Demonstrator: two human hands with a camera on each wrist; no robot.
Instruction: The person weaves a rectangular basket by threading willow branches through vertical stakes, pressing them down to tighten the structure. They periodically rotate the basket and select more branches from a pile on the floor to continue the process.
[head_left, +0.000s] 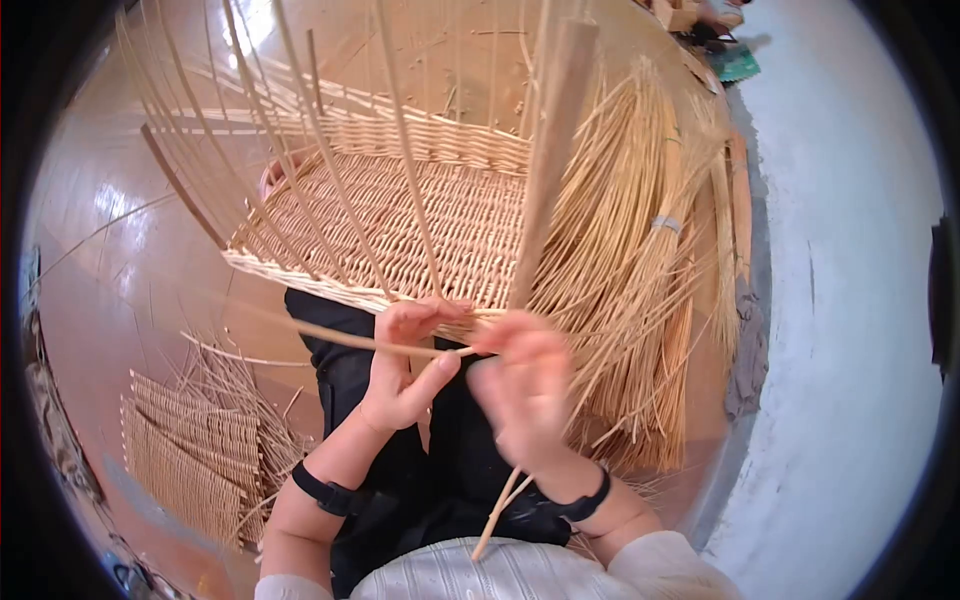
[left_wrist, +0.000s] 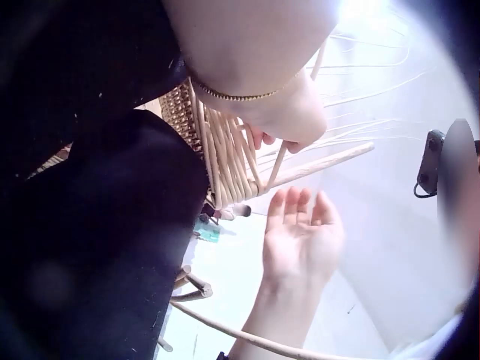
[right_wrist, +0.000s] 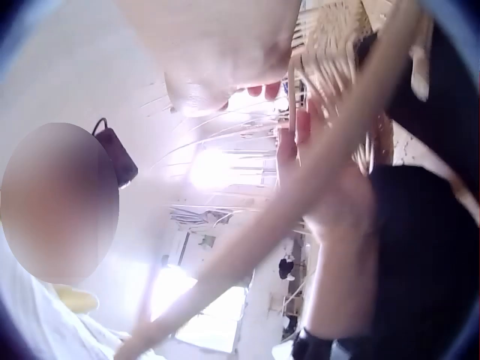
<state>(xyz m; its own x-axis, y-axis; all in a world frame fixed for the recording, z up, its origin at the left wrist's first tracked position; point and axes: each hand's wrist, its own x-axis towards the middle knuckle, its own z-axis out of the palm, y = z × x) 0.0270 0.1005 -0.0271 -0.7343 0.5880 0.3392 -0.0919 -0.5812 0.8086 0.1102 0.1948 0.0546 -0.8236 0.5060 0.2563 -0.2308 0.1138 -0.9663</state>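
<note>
A half-woven wicker basket (head_left: 400, 215) lies across the person's lap, upright stakes (head_left: 335, 180) rising from its rim. At the near side, the left hand (head_left: 405, 360) has its fingers along the rim and pinches a pale wicker rod (head_left: 370, 343) by its thumb. The right hand (head_left: 530, 385), blurred by motion, is just right of that rod's end, close to the near right corner. Palm and loosely bent fingers of the right hand (left_wrist: 304, 244) show in the left wrist view. A thick flat stick (head_left: 560, 140) stands at that corner.
A large tied bundle of rods (head_left: 640, 230) lies on the floor at the right, beside a pale wall (head_left: 840, 350). Flat woven panels (head_left: 190, 450) and loose cut rods lie at the lower left. A crossed pair of rods (head_left: 497, 515) rests by the lap.
</note>
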